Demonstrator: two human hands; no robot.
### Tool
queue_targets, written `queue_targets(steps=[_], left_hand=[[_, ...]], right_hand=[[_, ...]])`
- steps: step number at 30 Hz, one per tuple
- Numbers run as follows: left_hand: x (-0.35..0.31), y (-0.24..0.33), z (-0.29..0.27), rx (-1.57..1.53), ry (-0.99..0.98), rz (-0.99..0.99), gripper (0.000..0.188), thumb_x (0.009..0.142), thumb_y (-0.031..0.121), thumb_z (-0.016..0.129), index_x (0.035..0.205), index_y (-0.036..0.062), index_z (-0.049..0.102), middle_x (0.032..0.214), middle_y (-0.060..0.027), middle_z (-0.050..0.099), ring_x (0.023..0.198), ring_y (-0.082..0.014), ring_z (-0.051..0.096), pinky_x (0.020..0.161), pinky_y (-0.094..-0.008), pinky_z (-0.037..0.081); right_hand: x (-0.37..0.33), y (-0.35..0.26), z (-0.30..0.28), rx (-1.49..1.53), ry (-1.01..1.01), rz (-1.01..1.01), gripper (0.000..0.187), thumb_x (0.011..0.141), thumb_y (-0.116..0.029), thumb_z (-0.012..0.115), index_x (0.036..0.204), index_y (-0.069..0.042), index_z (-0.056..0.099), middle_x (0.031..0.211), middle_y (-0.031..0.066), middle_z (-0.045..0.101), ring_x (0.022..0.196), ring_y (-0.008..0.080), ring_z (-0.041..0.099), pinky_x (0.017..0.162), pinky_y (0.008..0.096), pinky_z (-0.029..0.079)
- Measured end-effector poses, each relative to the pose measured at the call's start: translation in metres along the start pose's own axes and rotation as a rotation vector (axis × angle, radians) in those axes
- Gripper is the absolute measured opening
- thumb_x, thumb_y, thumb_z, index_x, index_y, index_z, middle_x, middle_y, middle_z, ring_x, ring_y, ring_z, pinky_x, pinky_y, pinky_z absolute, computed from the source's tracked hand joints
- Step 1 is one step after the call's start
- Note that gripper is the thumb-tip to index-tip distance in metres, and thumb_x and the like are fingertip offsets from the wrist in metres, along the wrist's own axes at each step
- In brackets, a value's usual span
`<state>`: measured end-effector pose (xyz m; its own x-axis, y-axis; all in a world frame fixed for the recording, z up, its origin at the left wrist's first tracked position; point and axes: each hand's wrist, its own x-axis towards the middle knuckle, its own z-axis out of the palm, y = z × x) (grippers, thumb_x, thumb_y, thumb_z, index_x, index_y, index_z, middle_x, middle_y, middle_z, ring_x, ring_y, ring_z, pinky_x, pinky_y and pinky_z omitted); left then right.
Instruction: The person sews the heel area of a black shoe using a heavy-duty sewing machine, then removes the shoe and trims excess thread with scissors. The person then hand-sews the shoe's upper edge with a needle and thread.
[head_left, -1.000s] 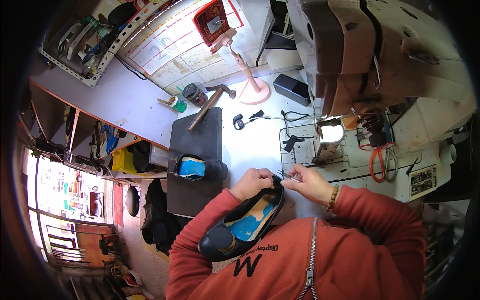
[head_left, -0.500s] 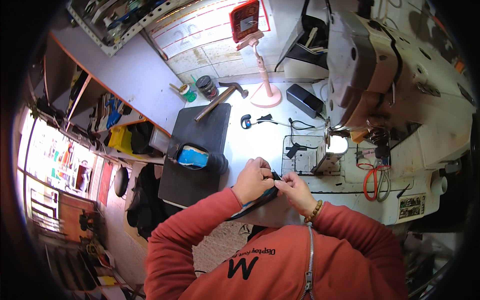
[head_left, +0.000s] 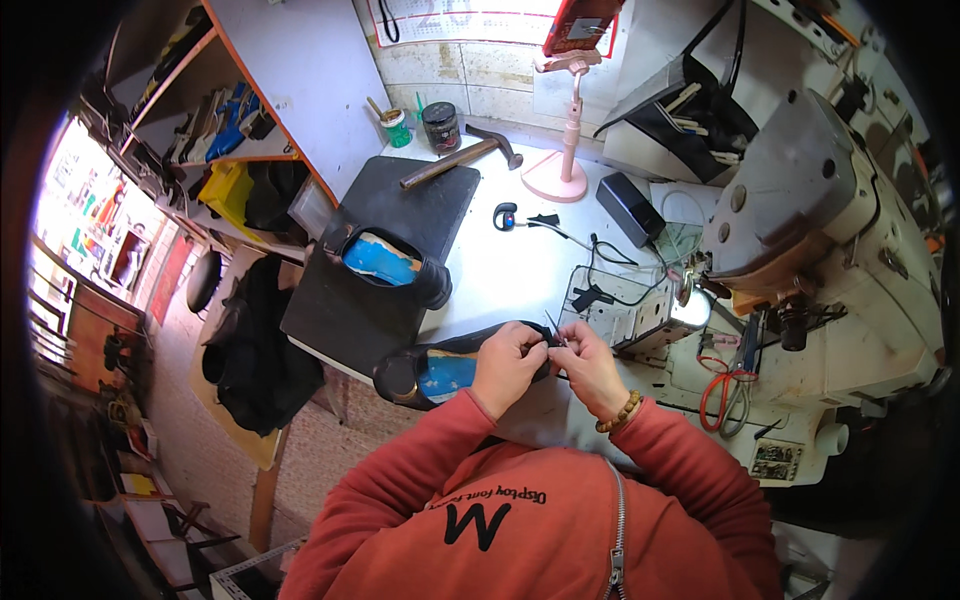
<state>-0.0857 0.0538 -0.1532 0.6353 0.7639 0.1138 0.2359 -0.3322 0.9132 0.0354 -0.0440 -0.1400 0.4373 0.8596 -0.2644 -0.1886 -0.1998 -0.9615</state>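
A black shoe with a blue insole (head_left: 447, 376) lies along the table's near edge, its opening facing up. My left hand (head_left: 506, 368) is closed on one end of this shoe, pinching its black edge with thumb and fingers. Right beside it, my right hand (head_left: 594, 372) pinches a thin, pointed dark tool (head_left: 555, 326), tip upward; its kind is too small to make out. The fingertips of both hands nearly meet at the shoe's end and hide the spot between them. A matching black shoe (head_left: 433, 287) rests farther back on a dark board (head_left: 340, 310).
A hammer (head_left: 450, 163), two small jars (head_left: 440, 128) and a pink phone stand (head_left: 556, 178) are at the back. On the right stands a sewing machine (head_left: 800, 200), with red-handled scissors (head_left: 714, 397) near it. A black box (head_left: 630, 210) and cables lie mid-table.
The held shoe shows more, reaching left past my left hand with its blue insole visible; before, my forearm covered most of it. The view has shifted. Both hands stay close together.
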Motion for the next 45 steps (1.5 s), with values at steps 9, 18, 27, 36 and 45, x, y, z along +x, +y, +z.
queue_targets(steps=[9,18,27,36,45], left_hand=[[-0.009,-0.006,0.003,-0.432,-0.035,-0.268,0.01,0.081,0.008,0.063,0.083,-0.0012,0.064,0.065,-0.0073,0.062,0.058,-0.0109,0.055,0.056,-0.0268,0.046],[-0.012,-0.012,-0.002,-0.472,-0.033,-0.17,0.011,0.078,0.01,0.064,0.078,-0.0007,0.063,0.066,-0.0135,0.062,0.056,-0.0204,0.058,0.056,-0.0322,0.048],[-0.01,-0.019,0.002,-0.447,0.011,-0.071,0.01,0.077,0.011,0.065,0.076,0.0019,0.061,0.075,-0.0134,0.062,0.068,-0.031,0.061,0.062,-0.0384,0.049],[-0.014,-0.017,0.006,-0.44,0.085,-0.016,0.007,0.077,0.007,0.064,0.076,0.0017,0.059,0.076,-0.0121,0.057,0.065,-0.0291,0.058,0.059,-0.0371,0.046],[-0.013,-0.023,0.006,-0.513,0.07,0.0,0.006,0.077,0.003,0.064,0.076,-0.001,0.059,0.084,-0.0121,0.053,0.072,-0.0237,0.053,0.064,-0.0318,0.044]], right_hand=[[-0.014,-0.041,-0.003,-0.964,0.064,-0.36,0.023,0.091,-0.027,0.063,0.1,-0.006,0.06,0.074,0.0075,0.064,0.057,0.0229,0.059,0.052,0.0324,0.046],[-0.023,-0.096,0.031,-1.929,-0.13,-0.682,0.009,0.079,-0.016,0.063,0.08,-0.012,0.054,0.068,0.0022,0.052,0.054,0.0186,0.058,0.047,0.0342,0.043],[-0.018,-0.095,0.051,-2.158,-0.211,-0.621,0.011,0.083,-0.015,0.063,0.083,-0.011,0.053,0.07,0.0025,0.05,0.059,0.0178,0.059,0.049,0.0318,0.045],[0.002,-0.105,0.029,-1.01,-0.311,0.278,0.019,0.087,-0.009,0.056,0.101,-0.006,0.044,0.075,0.0081,0.061,0.048,0.0169,0.057,0.038,0.0326,0.038],[-0.025,-0.085,0.042,0.055,0.137,0.635,0.008,0.097,-0.012,0.046,0.105,-0.01,0.044,0.081,0.0075,0.056,0.043,0.0095,0.033,0.04,0.0234,0.025]])
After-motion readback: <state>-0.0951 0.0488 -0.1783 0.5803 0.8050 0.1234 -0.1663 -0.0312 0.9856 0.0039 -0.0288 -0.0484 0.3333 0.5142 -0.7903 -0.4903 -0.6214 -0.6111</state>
